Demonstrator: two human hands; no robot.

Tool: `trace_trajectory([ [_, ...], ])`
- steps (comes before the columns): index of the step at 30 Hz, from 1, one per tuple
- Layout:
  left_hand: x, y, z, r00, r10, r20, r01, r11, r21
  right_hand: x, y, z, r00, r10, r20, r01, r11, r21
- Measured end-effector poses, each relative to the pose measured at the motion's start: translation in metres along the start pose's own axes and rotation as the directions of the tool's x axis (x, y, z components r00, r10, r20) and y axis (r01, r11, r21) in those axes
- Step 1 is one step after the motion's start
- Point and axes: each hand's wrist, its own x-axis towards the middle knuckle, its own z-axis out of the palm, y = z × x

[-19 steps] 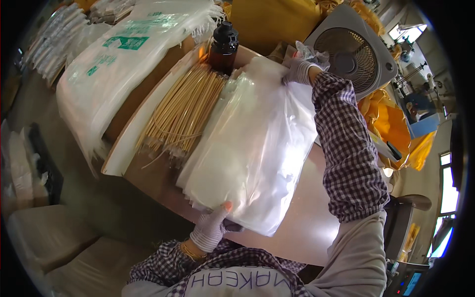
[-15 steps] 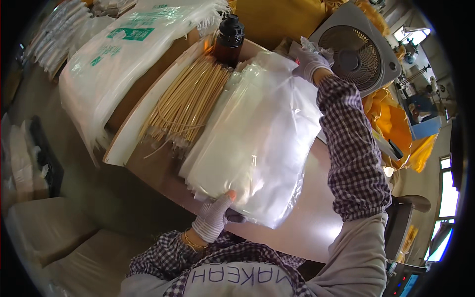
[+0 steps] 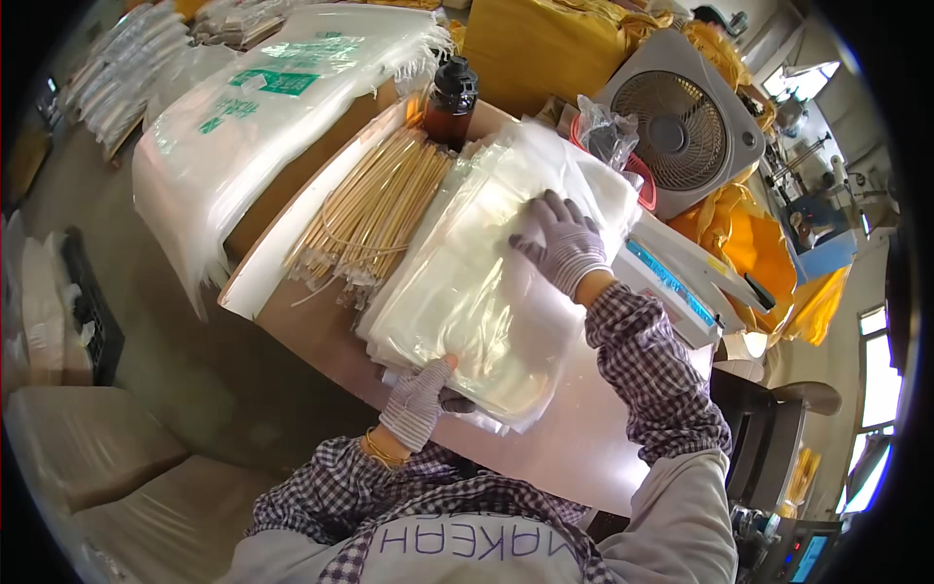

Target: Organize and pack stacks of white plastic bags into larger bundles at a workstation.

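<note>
We saw bright daylight from windows (image 3: 876, 370) at right, with glare on the plastic bags (image 3: 486, 282). Edges curved and darkened at the rim, and the far corners looked soft.

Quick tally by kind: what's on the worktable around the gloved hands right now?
Stack of clear plastic bags: 1
Bundle of pale yellow sticks: 1
Dark brown bottle: 1
Grey box fan: 1
Gloved hands: 2, left hand, right hand
Total: 6

A thick stack of clear plastic bags (image 3: 486, 292) lies flat and slantwise before me on the pale surface (image 3: 584, 448), glossy and crinkled, its near corner hanging just over the edge, edges slightly fanned.
</note>
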Motion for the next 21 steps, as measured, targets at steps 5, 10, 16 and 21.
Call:
trace_trajectory([
  [5,-0.004,-0.002,-0.002,1.000,-0.009,-0.020,0.008,0.999,-0.033,0.028,0.030,0.017,0.986,0.101,-0.134,-0.100,0.995,0.008],
  [10,-0.002,-0.004,-0.001,0.999,0.013,-0.039,-0.014,1.000,-0.007,0.050,0.047,0.020,0.971,0.069,-0.228,-0.092,0.992,-0.089],
  [16,-0.003,-0.001,0.008,0.999,0.048,-0.015,-0.048,0.998,0.040,0.077,0.060,0.022,0.992,0.022,-0.128,-0.039,0.991,-0.130],
  [21,-0.003,0.000,0.007,0.999,0.003,-0.035,-0.003,1.000,-0.015,0.066,0.032,0.012,0.996,0.008,-0.094,0.001,0.996,0.090],
])
